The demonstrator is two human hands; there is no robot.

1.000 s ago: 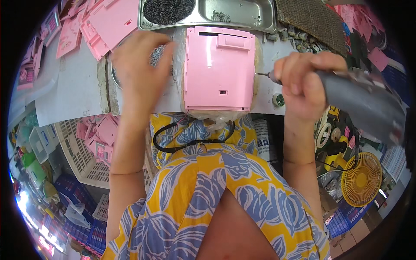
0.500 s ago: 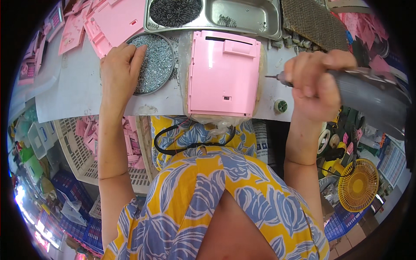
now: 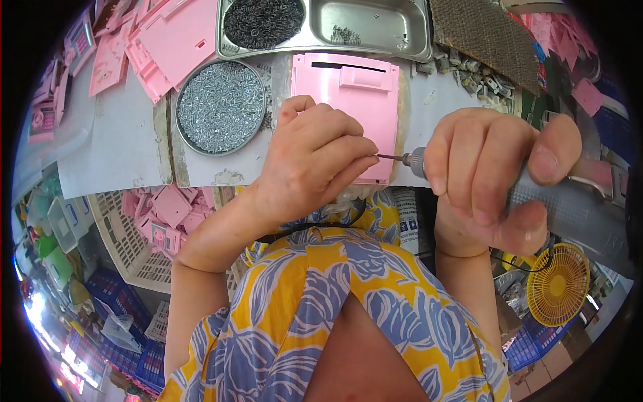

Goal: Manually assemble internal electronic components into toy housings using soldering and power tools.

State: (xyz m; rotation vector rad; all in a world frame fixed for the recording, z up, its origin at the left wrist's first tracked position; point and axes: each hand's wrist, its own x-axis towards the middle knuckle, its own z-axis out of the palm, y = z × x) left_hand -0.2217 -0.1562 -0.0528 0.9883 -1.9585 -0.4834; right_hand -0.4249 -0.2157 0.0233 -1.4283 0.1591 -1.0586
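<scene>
Gripping a grey screwdriver (image 3: 566, 211), the right hand (image 3: 492, 171) points it at the left hand (image 3: 315, 151), fingertips pinched, contents hidden, the pink panel (image 3: 368, 107) beneath; driving seemingly not begun, screws (image 3: 221, 107) plentiful left of both hands!

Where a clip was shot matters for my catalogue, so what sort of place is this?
Likely an assembly workshop, judging by the dish of silvery screws, the driver in the right hand, and the crate of pink parts.
</scene>
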